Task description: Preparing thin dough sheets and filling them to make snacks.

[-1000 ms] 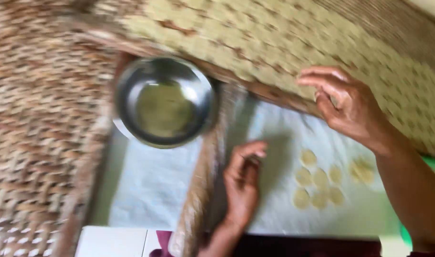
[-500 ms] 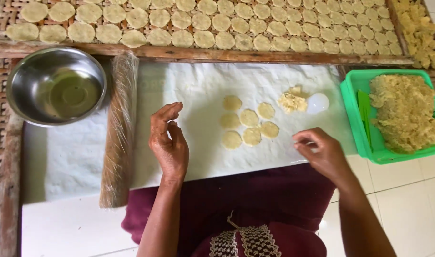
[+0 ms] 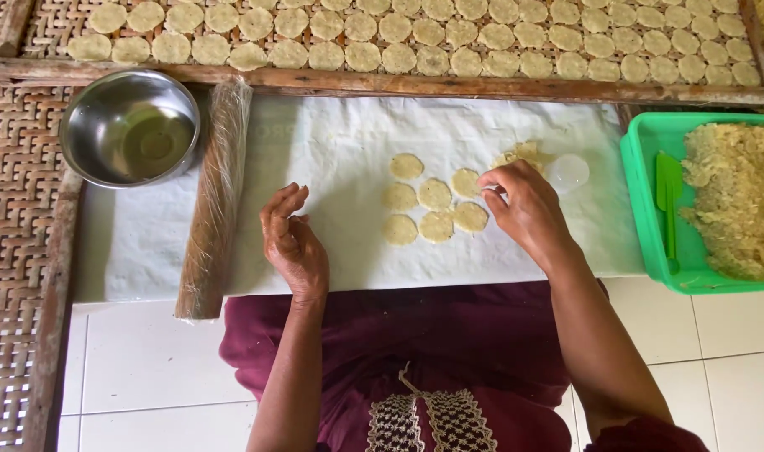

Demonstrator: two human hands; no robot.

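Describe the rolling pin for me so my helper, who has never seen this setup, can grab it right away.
Start at the white sheet spread on the floor in front of the seated person. Along its left side, just right of the steel bowl, lies the rolling pin. It is the only long, brown, plastic-wrapped cylinder there, unlike the small flat dough discs nearby.

Home food workshop: tiled floor (image 3: pixel 148 368), woven drying rack (image 3: pixel 415 38) of dough discs (image 3: pixel 436 226)
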